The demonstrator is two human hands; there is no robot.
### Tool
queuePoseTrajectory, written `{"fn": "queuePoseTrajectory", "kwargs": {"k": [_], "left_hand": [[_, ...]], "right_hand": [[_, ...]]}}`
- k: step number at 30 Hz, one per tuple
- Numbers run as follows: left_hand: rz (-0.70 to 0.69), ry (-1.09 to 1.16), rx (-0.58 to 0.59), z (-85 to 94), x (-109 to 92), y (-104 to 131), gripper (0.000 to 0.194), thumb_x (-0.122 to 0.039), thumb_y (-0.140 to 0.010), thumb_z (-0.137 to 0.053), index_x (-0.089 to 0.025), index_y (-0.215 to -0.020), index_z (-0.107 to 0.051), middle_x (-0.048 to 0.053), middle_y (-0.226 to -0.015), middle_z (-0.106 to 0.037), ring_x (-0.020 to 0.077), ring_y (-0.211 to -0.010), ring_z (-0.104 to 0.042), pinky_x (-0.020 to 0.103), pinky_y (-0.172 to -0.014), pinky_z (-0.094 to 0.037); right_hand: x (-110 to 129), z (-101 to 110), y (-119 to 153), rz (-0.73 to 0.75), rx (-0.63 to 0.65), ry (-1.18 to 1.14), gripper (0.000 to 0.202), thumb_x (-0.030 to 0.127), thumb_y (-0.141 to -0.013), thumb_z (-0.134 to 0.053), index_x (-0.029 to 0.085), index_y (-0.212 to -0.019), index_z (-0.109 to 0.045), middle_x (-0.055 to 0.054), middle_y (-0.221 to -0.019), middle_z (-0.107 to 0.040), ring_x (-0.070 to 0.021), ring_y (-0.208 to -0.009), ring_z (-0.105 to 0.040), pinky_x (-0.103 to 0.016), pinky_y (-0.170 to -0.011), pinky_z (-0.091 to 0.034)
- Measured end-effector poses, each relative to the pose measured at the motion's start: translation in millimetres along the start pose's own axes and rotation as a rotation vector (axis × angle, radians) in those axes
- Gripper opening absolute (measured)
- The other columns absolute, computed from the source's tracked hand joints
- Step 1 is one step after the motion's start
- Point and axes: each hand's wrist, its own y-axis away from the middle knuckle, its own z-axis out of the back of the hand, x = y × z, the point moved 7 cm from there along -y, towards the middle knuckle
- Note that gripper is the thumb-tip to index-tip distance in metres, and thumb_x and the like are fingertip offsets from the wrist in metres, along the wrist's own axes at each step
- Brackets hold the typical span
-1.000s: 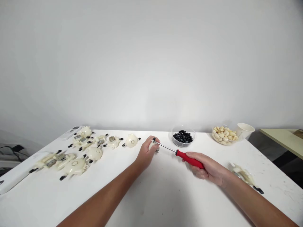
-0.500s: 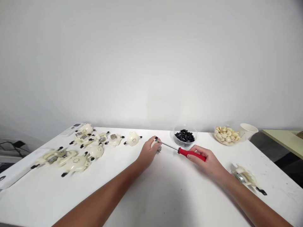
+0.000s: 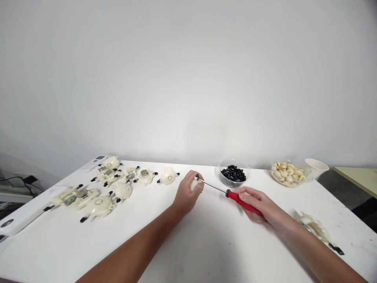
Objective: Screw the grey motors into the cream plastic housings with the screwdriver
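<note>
Mid-table, my left hand is closed around a small cream plastic part, most of it hidden by the fingers. A black piece sticks out at its top. My right hand grips the red handle of a screwdriver. Its metal shaft slants up to the left, and the tip meets the black piece or lies right beside it. Behind the screwdriver stands a clear bowl of small black parts.
Several cream plastic housings with black tabs lie at the left. A white remote control sits at the back left corner. At the right are a clear bowl of cream caps, a white cup and another cream housing, partly behind my right forearm.
The whole scene has shifted slightly right and down in view. Both hands keep their holds; the right fingers have wrapped further round the screwdriver handle.
</note>
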Motion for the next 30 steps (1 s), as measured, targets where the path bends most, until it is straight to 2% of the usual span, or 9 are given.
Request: {"fn": "queuePoseTrajectory", "kwargs": {"k": [4, 8, 10, 13, 17, 20, 24, 27, 30], "left_hand": [[0.139, 0.077, 0.017, -6.4, 10.0, 1.5, 0.009, -0.027, -0.092, -0.052, -0.022, -0.09, -0.06, -0.001, -0.077, -0.057, 0.018, -0.071, -0.054, 0.03, -0.071, -0.045], [0.245, 0.211, 0.076, -14.0, 19.1, 4.3, 0.013, -0.03, -0.093, -0.051, -0.021, -0.086, -0.058, -0.005, -0.064, -0.048, 0.0137, -0.057, -0.042, 0.027, -0.06, -0.038], [0.255, 0.234, 0.078, -14.1, 20.3, 4.3, 0.014, -0.03, -0.093, -0.051, -0.021, -0.085, -0.058, -0.005, -0.063, -0.046, 0.0133, -0.055, -0.04, 0.027, -0.058, -0.036], [0.224, 0.171, 0.058, -10.2, 16.3, 3.0, 0.013, -0.029, -0.091, -0.051, -0.021, -0.085, -0.059, -0.003, -0.066, -0.051, 0.0152, -0.06, -0.046, 0.028, -0.061, -0.039], [0.078, 0.096, 0.062, -6.0, 1.0, 1.4, 0.009, -0.023, -0.088, -0.051, -0.021, -0.089, -0.06, 0.001, -0.082, -0.058, 0.0184, -0.073, -0.055, 0.031, -0.073, -0.045], [-0.04, 0.087, 0.083, -4.8, -8.1, 1.7, 0.009, -0.024, -0.091, -0.051, -0.022, -0.092, -0.059, 0.003, -0.091, -0.059, 0.0195, -0.079, -0.056, 0.032, -0.078, -0.047], [-0.064, 0.01, 0.091, -5.2, -4.4, 0.7, 0.007, -0.024, -0.092, -0.054, -0.022, -0.095, -0.06, 0.003, -0.096, -0.06, 0.0217, -0.089, -0.059, 0.033, -0.086, -0.046], [0.057, -0.057, 0.026, -2.8, 8.8, -0.8, 0.017, -0.03, -0.093, -0.059, -0.024, -0.108, -0.059, 0.003, -0.106, -0.065, 0.0226, -0.095, -0.062, 0.034, -0.088, -0.045], [0.193, -0.091, -0.061, 1.3, 18.9, 1.4, 0.03, -0.04, -0.092, -0.062, -0.026, -0.117, -0.052, 0.002, -0.107, -0.068, 0.0211, -0.085, -0.064, 0.033, -0.079, -0.045]], "right_hand": [[29.0, 11.1, 8.8, 0.364, -0.295, 0.553, 0.029, 0.048, -0.084, -0.079, 0.026, -0.097, -0.065, -0.002, -0.083, -0.068, -0.0175, -0.067, -0.056, -0.028, -0.062, -0.042], [37.6, 0.4, 20.1, 0.549, -0.392, 0.858, 0.021, 0.047, -0.087, -0.074, 0.027, -0.093, -0.07, -0.003, -0.075, -0.069, -0.0189, -0.061, -0.056, -0.031, -0.062, -0.04], [36.3, -5.4, 20.7, 0.523, -0.365, 0.832, 0.023, 0.049, -0.09, -0.071, 0.026, -0.088, -0.067, -0.002, -0.069, -0.065, -0.0172, -0.057, -0.052, -0.031, -0.059, -0.037], [25.7, -6.5, 13.6, 0.312, -0.264, 0.558, 0.035, 0.054, -0.091, -0.069, 0.023, -0.079, -0.058, 0.001, -0.062, -0.056, -0.014, -0.054, -0.043, -0.027, -0.053, -0.029], [-4.9, -16.9, 4.6, -0.134, 0.101, -0.044, 0.038, 0.056, -0.092, -0.066, 0.022, -0.081, -0.055, 0.008, -0.05, -0.042, -0.0069, -0.041, -0.022, -0.024, -0.043, -0.013], [-15.2, -20.8, 8.3, -0.319, 0.254, -0.225, 0.036, 0.055, -0.096, -0.056, 0.02, -0.089, -0.063, 0.009, -0.045, -0.041, -0.0055, -0.036, -0.015, -0.024, -0.041, -0.008], [-2.8, -21.7, 10.9, -0.188, 0.315, -0.096, 0.046, 0.052, -0.102, -0.047, 0.018, -0.074, -0.059, 0.008, -0.039, -0.039, -0.006, -0.034, -0.021, -0.024, -0.043, -0.014], [8.8, -22.4, 11.9, -0.062, 0.322, 0.008, 0.044, 0.044, -0.104, -0.047, 0.019, -0.068, -0.052, 0.007, -0.042, -0.042, -0.0065, -0.037, -0.026, -0.025, -0.048, -0.022], [7.6, -18.2, 9.6, -0.039, 0.286, 0.088, 0.033, 0.038, -0.101, -0.055, 0.021, -0.074, -0.049, 0.008, -0.044, -0.046, -0.0084, -0.04, -0.031, -0.025, -0.053, -0.029]]}}
